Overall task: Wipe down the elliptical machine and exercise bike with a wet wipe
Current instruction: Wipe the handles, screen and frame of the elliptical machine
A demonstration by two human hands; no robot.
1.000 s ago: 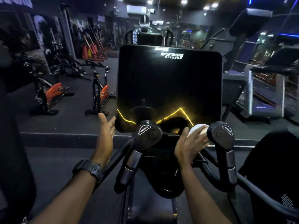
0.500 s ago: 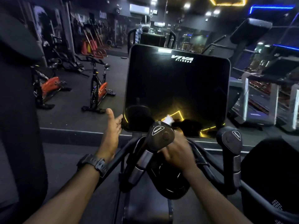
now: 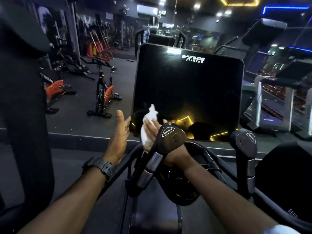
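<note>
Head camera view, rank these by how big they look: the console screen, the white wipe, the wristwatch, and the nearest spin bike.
1. console screen, largest by far.
2. spin bike; it stands farther off, so it is really bigger than it looks.
3 and 4. white wipe and wristwatch look alike; unranked.

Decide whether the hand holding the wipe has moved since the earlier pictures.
Yes. The right hand with the wipe has swept leftward, from the right handle past the left handle.
</note>
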